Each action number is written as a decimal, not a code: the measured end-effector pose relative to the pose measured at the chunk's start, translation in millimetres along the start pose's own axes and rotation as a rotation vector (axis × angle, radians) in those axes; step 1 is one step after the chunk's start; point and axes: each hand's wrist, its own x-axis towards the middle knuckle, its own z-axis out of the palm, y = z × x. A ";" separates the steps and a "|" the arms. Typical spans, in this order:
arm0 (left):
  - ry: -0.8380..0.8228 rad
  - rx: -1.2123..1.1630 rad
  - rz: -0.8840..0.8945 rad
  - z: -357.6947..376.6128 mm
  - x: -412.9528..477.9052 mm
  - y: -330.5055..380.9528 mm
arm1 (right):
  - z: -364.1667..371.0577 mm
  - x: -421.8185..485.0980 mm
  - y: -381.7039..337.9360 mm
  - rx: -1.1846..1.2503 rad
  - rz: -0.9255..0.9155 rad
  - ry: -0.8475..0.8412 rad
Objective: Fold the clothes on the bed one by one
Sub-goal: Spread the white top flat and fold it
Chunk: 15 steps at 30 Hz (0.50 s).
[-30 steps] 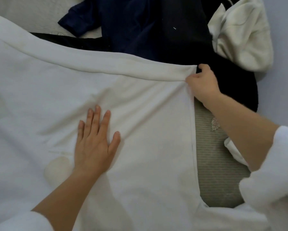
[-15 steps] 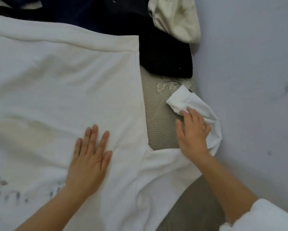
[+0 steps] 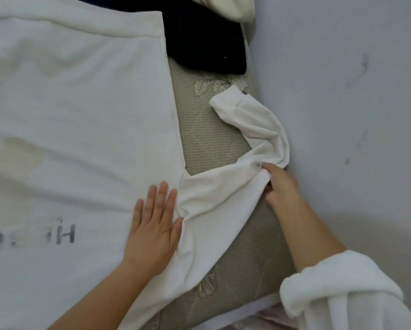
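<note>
- At the near edge, toward 5 o'clock, we see the person's own fluffy white cuff [image 3: 337, 284] pushed up the right forearm. The left forearm comes in bare from 7 o'clock.
- Just below centre, the left hand [image 3: 155, 225] lies palm down with its fingers straight and close together. It presses on the white sweatshirt [image 3: 80, 115] beside the armpit seam and grasps nothing.
- At 3 o'clock from it, the right hand [image 3: 280, 184] has its fingers curled into a bunch of cloth, pinching the sweatshirt's sleeve [image 3: 254, 122] around its middle.
- The sweatshirt's body lies spread flat on the bed and fills the left half of the view, from 7 to 11 o'clock, with the hem band on the far side. We make out faded grey lettering [image 3: 65, 233] at 8 o'clock and pale yellowish stains [image 3: 21, 148] at 9.
- From the armpit the sleeve runs out to the right hand, then curls away toward 1 o'clock. Its end rests on the bed close to the wall.
- The bed cover [image 3: 204, 139], olive-grey, striped and printed with leaves, shows bare between body and sleeve.
- Farther off, at 12 o'clock, a dark garment [image 3: 204, 39] lies against the sweatshirt's hem corner. A cream garment [image 3: 233, 5] lies on it at the top edge.
- A pale, scuffed wall [image 3: 342, 91] fills the right side from 1 to 4 o'clock.
</note>
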 end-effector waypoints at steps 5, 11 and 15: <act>-0.053 -0.082 -0.030 -7.9 -0.4 -0.2 | -31.5 -66.1 -39.8 0.441 0.029 -0.350; -0.106 -0.253 -0.015 -20.5 -35.9 15.7 | -51.0 -158.8 -38.9 0.721 -0.058 -0.132; -0.227 -0.233 -0.026 -16.1 -58.1 16.8 | 18.1 -197.2 -43.0 0.425 -0.495 0.082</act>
